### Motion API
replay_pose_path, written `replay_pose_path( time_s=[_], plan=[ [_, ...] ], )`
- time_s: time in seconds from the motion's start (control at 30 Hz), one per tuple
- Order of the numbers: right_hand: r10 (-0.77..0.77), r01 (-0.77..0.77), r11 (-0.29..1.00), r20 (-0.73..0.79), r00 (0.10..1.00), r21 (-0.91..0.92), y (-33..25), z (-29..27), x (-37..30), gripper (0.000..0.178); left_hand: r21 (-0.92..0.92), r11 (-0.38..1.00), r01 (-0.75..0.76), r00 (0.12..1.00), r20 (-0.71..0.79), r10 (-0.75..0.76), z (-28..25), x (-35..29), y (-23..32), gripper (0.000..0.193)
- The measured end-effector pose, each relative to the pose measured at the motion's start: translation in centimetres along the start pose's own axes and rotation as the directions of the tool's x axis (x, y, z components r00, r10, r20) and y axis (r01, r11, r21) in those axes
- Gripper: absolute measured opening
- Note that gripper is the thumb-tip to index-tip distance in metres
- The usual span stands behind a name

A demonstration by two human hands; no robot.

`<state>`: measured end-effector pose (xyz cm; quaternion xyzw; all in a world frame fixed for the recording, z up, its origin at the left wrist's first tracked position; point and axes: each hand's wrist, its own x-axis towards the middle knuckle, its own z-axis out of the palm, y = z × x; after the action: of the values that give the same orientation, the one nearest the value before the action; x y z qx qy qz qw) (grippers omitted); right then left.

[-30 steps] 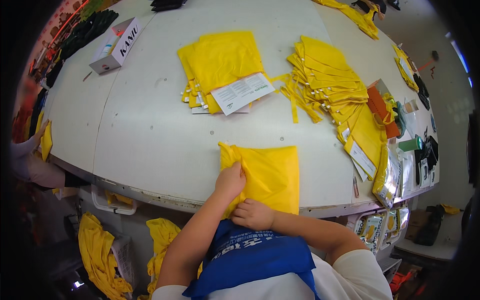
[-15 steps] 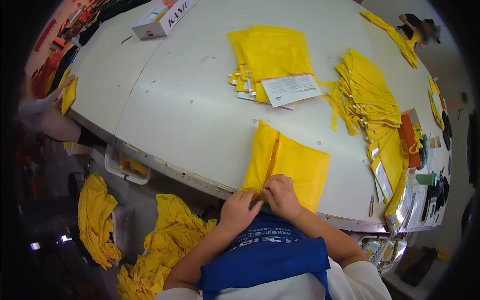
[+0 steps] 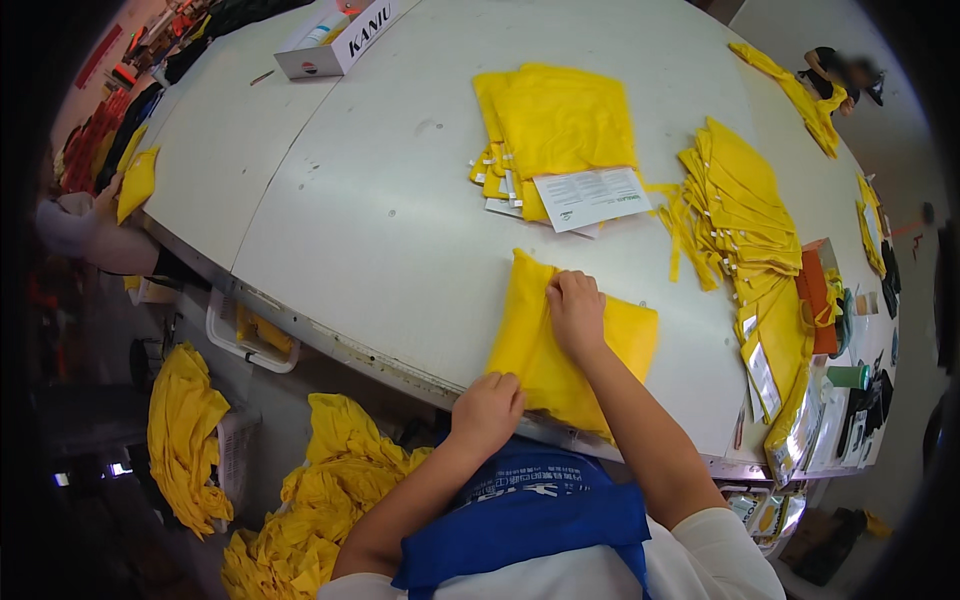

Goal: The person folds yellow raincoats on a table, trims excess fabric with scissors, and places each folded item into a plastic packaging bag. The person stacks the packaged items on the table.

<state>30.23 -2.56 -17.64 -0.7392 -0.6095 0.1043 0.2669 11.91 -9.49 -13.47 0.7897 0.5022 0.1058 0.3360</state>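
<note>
A puffy yellow fabric pouch (image 3: 530,335) lies at the table's near edge in front of me. My left hand (image 3: 486,412) pinches its near left side, fingers closed on the cloth. Farther up, my right hand (image 3: 578,312) is closed on the pouch along the seam line that runs lengthwise through it. Whatever small part sits between the right fingertips is hidden. Beyond the pouch stands a stack of folded yellow pieces (image 3: 565,115) with a printed white card (image 3: 592,196) on its near end.
Fanned yellow pieces with straps (image 3: 745,200) lie to the right, near an orange box (image 3: 815,290) and a green cup (image 3: 848,377). A white carton (image 3: 340,45) stands at far left. Below the table are yellow cloth heaps (image 3: 320,500). Co-workers stand far left and far right.
My right hand has travelled away from me along the pouch's seam, and the gap there has closed up. My left hand stays at the near side, now apart from the right.
</note>
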Motion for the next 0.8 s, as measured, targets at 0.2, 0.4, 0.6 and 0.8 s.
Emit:
replay_pose_path(
  time_s=[0.2,0.4,0.6,0.8],
  plan=[
    [0.096,-0.093,0.992,-0.021,0.995,0.084,1.1,0.8,1.8,0.010,0.326,0.921,-0.214,0.953,-0.137,0.270,3.0,5.4,-0.4,0.071],
    [0.182,-0.182,0.983,0.006,0.983,-0.001,2.6,-0.5,1.7,0.023,0.263,0.943,-0.203,0.979,0.033,0.202,3.1,6.6,-1.5,0.079],
    [0.265,-0.204,0.894,0.104,0.958,-0.399,2.6,-4.2,-7.0,0.060,0.320,0.924,-0.207,0.975,-0.009,0.221,2.2,9.3,-2.2,0.076],
    [0.287,-0.267,0.911,0.018,0.958,-0.314,3.8,-3.0,-7.8,0.061,0.028,0.996,-0.081,0.997,0.015,0.080,3.9,11.5,-5.8,0.072]
  ],
)
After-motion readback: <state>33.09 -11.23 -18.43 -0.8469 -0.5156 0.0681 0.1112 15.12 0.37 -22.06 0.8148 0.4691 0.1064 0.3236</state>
